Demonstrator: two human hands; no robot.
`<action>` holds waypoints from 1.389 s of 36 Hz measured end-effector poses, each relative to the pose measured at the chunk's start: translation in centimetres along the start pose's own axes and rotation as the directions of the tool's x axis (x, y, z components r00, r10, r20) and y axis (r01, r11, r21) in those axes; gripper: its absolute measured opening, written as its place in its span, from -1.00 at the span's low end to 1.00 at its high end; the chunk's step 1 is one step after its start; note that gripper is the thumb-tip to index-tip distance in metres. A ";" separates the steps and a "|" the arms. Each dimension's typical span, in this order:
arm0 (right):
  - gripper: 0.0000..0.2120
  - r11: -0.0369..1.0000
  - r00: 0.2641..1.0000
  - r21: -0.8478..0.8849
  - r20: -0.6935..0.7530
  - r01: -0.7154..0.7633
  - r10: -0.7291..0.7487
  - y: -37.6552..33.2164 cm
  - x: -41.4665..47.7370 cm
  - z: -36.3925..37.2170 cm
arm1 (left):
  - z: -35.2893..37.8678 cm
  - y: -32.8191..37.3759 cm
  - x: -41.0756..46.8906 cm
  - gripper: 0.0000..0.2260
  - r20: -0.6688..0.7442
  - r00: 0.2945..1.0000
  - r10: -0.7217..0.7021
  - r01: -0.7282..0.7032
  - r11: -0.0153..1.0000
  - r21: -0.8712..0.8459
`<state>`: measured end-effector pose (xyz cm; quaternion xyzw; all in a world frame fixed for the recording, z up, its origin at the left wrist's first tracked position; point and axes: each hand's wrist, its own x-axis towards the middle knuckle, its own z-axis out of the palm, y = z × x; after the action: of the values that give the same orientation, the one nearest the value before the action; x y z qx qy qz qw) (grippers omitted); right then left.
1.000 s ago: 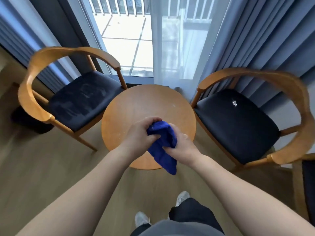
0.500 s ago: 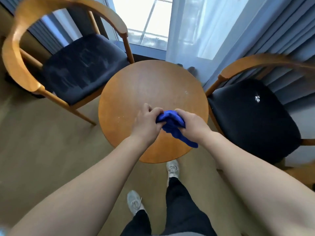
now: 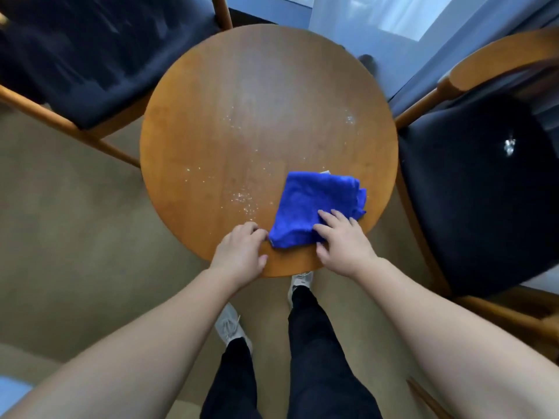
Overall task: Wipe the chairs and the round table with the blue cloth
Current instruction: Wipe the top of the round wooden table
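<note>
The blue cloth [image 3: 314, 201] lies spread flat on the near right part of the round wooden table [image 3: 242, 116]. My right hand [image 3: 341, 240] presses on the cloth's near edge with straight fingers. My left hand [image 3: 239, 252] rests on the table just left of the cloth; its curled fingertips touch the cloth's near left corner and its thumb lies apart. White crumbs [image 3: 242, 198] are scattered over the tabletop left of the cloth. A wooden chair with a dark seat [image 3: 90, 55] stands at the left, and another [image 3: 484, 192] at the right.
A white speck [image 3: 509, 145] lies on the right chair's seat. Curtains and a window sill [image 3: 378, 25] are behind the table. My legs and shoes [image 3: 233, 328] stand on the beige floor at the table's near edge.
The cloth was bunched between both hands above the table; now it lies spread on the tabletop. My view has moved closer and tilted down over the table.
</note>
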<state>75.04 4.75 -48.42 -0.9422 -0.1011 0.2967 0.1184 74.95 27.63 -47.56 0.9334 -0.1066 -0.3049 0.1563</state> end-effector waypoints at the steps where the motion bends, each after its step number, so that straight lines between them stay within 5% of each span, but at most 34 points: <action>1: -0.66 0.997 0.989 0.066 -0.139 -0.033 0.042 -0.2 0.3 -0.1 | 0.1 -0.6 -0.2 -0.64 -0.028 0.999 -0.026 0.025 1.000 -0.003; 4: -0.60 0.924 0.889 0.295 -0.312 -0.245 0.335 -1.9 2.4 -0.9 | -0.1 -2.2 -0.3 -0.64 -0.102 0.992 -0.081 0.084 0.996 0.026; 9: -0.23 0.675 0.753 0.443 -0.001 -0.590 0.658 -4.6 8.6 -0.5 | 0.0 -5.7 -0.5 -0.46 -0.070 0.988 -0.139 0.143 0.989 0.047; 12: -0.13 0.672 0.723 0.354 0.017 -0.651 0.691 -5.4 10.9 1.2 | 0.6 -8.2 -0.7 -0.27 -0.035 0.984 -0.176 0.178 0.978 0.107; 16: -0.11 0.789 0.783 0.148 -0.107 -0.596 0.612 -6.1 9.8 4.1 | 1.6 -10.8 -0.3 -0.12 -0.016 0.982 -0.186 0.186 0.966 0.177; 20: -0.12 0.956 0.953 -0.061 -0.120 -0.287 0.278 -5.7 5.2 6.6 | 1.9 -11.9 0.6 0.01 -0.050 0.974 -0.219 0.225 0.959 0.173; 23: -0.12 0.977 0.989 -0.166 -0.079 -0.137 0.125 -4.7 2.3 7.8 | 2.2 -12.0 1.4 0.07 -0.004 0.968 -0.251 0.249 0.957 0.149; 33: -0.27 0.844 0.832 0.073 -0.143 -0.532 0.537 -8.2 4.5 9.3 | 2.0 -11.2 2.4 0.09 0.087 0.943 -0.320 0.316 0.947 0.054; 41: -0.19 0.958 0.928 -0.007 -0.254 -0.286 0.275 -3.5 8.2 5.0 | 2.3 -11.8 2.2 0.08 0.060 0.958 -0.280 0.280 0.960 -0.002; 50: -0.34 0.956 0.911 -0.021 -0.312 -0.292 0.271 -1.0 20.8 -3.2 | 2.9 -12.3 2.2 0.09 0.059 0.961 -0.269 0.269 0.963 0.005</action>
<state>93.49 10.61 -56.73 -0.9848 0.0453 0.1575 0.0571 76.25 37.77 -55.39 0.9295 0.0170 -0.3512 0.1115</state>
